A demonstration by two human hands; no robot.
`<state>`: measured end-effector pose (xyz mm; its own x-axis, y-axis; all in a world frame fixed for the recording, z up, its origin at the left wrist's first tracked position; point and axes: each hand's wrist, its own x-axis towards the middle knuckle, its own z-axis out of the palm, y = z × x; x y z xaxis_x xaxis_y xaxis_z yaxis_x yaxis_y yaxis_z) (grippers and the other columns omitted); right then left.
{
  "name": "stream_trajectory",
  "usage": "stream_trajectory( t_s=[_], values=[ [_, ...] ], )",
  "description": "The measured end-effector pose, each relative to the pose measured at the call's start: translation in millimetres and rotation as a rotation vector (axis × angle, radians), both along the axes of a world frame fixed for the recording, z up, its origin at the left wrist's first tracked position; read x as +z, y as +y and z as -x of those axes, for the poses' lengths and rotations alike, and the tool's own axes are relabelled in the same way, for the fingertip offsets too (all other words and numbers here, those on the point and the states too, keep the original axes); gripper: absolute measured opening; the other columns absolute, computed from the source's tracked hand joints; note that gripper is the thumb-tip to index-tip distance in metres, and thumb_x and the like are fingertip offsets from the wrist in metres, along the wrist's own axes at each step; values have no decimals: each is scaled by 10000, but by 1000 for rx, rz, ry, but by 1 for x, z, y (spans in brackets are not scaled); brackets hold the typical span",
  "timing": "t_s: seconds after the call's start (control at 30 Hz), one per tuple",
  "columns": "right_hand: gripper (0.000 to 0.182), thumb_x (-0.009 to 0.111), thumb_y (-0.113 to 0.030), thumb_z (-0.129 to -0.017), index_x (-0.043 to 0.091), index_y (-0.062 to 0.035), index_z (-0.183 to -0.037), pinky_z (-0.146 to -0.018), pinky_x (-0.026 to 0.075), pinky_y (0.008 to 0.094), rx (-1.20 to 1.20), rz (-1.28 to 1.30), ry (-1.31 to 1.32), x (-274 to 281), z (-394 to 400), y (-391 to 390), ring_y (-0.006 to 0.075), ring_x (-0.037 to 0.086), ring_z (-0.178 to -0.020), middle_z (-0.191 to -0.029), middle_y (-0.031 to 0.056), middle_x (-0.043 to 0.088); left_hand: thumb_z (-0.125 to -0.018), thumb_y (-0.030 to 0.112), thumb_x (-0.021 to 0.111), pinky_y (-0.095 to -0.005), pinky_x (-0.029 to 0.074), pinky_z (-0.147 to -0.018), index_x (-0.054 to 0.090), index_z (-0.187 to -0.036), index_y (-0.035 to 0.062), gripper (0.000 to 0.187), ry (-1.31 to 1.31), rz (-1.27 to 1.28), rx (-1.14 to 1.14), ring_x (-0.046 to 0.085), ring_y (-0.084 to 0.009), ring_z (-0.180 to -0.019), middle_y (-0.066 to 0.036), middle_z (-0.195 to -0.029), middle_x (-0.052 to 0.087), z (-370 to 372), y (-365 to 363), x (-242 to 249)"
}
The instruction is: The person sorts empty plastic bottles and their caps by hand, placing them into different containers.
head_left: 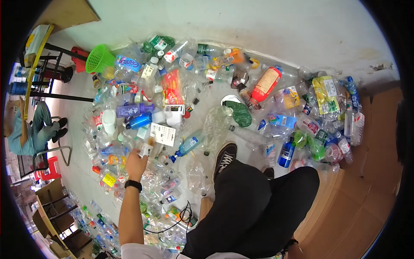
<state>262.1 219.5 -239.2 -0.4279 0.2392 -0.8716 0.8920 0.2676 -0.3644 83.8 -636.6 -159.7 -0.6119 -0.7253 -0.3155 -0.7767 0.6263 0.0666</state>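
Note:
My left hand (137, 165), with a black watch on the wrist, reaches into the pile of plastic bottles. Its fingers are closed at a small clear bottle (147, 149) with a pale label and a brownish top; the exact grip is partly hidden. Just beyond the fingertips lies a white printed card (163, 134). A blue bottle (139, 121) and a purple bottle (131, 110) are farther up, with a white container (109, 121) to their left. At the bottom edge, only a bit of my right hand (294, 249) shows beside my leg, its fingers out of sight.
Bottles cover the floor around my shoe (225, 159), including a red bottle (265, 84). A green basket (100, 59) stands by the wall. Cardboard (366, 185) lies right. A black cable (185, 216) crosses the lower pile. Another person (26, 134) sits far left.

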Motion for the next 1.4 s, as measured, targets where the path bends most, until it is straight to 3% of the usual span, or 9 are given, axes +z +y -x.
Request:
stream_trajectory(
  t_s=[0.1,0.2,0.57,0.87,1.13,1.4],
  values=[
    [363,612,-270,-932,673,34,-1120,-786,537,416,39,-17,-33,2,6,-5,308,697,-909,-1015,147,743,-785,262,692,-478,531,-805,628,-1148,73,414,-75,30,20,672,-362,-942,-144,-1008,694,32,-10,-7],
    [362,613,-270,-931,673,34,-1119,-784,538,416,76,-29,-66,-1,12,-9,308,697,-906,-1011,146,743,-795,263,704,-494,527,-856,587,-1212,78,470,-125,51,-23,649,-395,-1040,-176,-1207,621,65,-20,-17],
    [360,614,-268,-927,675,34,-1114,-777,539,416,191,-66,-189,4,3,-16,307,697,-897,-993,143,743,-745,203,768,-486,523,-880,564,-1187,105,497,-187,263,-220,602,-362,-1099,-128,-1186,599,124,-70,-81],
    [359,615,-267,-923,676,33,-1111,-772,540,416,269,-96,-264,18,-31,-14,306,697,-889,-979,140,743,-720,115,780,-467,485,-990,486,-1364,122,708,-318,304,-397,520,-349,-1211,-101,-1280,574,143,-98,-118],
    [358,616,-266,-920,677,33,-1108,-767,541,417,347,-110,-306,31,-54,-18,305,697,-882,-966,138,743,-710,80,761,-462,466,-1001,258,-1559,140,989,-405,334,-543,496,-312,-1247,-83,-1305,569,150,-112,-149],
    [357,617,-264,-917,678,33,-1105,-762,541,417,420,-127,-326,50,-76,-26,304,696,-875,-953,136,744,-716,86,763,-467,436,-1021,201,-1584,152,1036,-424,309,-560,515,-317,-1237,-96,-1310,589,156,-115,-165]
  ],
)
